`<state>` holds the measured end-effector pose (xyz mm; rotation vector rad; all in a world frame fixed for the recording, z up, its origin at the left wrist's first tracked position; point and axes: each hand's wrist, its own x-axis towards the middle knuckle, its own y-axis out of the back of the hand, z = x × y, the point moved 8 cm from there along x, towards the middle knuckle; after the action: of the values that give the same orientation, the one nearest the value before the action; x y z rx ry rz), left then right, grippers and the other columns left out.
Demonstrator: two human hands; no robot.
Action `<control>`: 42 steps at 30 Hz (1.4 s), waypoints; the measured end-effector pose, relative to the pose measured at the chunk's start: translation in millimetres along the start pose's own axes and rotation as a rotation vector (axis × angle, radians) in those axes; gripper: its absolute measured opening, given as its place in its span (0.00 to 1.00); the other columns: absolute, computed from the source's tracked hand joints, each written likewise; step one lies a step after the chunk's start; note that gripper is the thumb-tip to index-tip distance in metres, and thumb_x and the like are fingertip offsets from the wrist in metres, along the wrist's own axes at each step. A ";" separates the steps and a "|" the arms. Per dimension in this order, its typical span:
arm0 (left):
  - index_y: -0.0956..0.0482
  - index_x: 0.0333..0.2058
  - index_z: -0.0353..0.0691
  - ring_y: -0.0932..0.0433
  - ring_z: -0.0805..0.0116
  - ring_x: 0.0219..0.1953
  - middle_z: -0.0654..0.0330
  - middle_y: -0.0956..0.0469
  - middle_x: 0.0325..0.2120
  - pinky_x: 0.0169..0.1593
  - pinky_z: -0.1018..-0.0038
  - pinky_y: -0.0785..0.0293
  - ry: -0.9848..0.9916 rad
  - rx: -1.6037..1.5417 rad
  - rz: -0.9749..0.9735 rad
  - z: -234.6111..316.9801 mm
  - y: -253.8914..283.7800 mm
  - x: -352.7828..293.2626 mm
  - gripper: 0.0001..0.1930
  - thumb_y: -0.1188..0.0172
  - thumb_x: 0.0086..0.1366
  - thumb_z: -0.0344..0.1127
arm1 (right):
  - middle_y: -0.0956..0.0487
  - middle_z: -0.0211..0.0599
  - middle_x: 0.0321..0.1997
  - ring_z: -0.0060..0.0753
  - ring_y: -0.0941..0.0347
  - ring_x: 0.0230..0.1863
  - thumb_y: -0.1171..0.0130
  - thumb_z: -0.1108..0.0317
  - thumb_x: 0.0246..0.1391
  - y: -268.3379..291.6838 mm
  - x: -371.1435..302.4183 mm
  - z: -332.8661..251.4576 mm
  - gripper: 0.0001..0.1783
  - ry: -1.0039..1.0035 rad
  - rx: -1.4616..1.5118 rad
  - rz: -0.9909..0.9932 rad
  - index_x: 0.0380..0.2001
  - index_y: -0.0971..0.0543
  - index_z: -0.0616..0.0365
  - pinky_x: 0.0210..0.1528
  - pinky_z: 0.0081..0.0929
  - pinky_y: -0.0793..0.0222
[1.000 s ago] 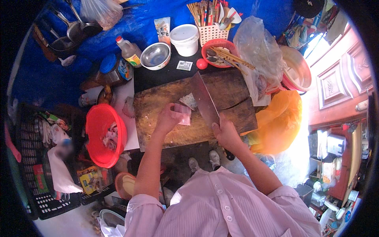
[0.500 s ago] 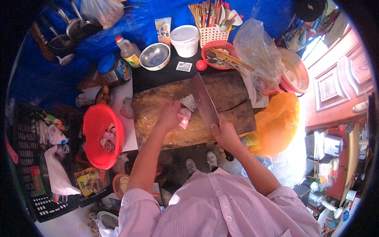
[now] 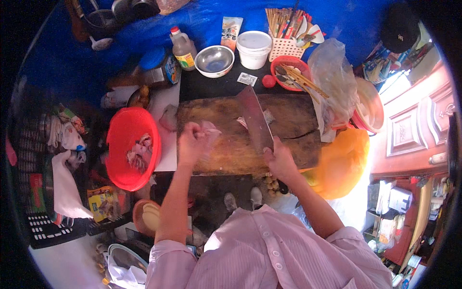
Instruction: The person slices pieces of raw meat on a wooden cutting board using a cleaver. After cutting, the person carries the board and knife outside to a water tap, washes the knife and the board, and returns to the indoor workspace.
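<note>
Head view: right hand [image 3: 281, 161] grips a cleaver [image 3: 257, 119], seemingly for control; left hand [image 3: 191, 147] pinches pink meat [image 3: 211, 132] over the board [image 3: 298, 113].

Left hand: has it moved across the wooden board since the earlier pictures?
Yes. Judged against the wooden board, the left hand has moved left, closer to the board's left edge and the red basin.
</note>
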<state>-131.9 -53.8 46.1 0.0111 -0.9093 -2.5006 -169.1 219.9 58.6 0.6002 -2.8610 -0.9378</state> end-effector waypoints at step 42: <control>0.30 0.36 0.37 0.32 0.49 0.42 0.51 0.31 0.37 0.45 0.61 0.33 -0.311 0.285 -0.155 86.9 -117.3 -8.9 0.18 0.41 0.43 0.22 | 0.27 0.64 0.26 0.68 0.32 0.33 0.52 0.68 0.52 29.5 -15.8 21.4 0.13 -0.092 0.055 0.037 0.36 0.37 0.66 0.35 0.54 0.37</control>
<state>-189.0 80.8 41.2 -0.2277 -1.4365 -2.5326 -168.7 259.6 59.3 0.5198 -2.9762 -0.9075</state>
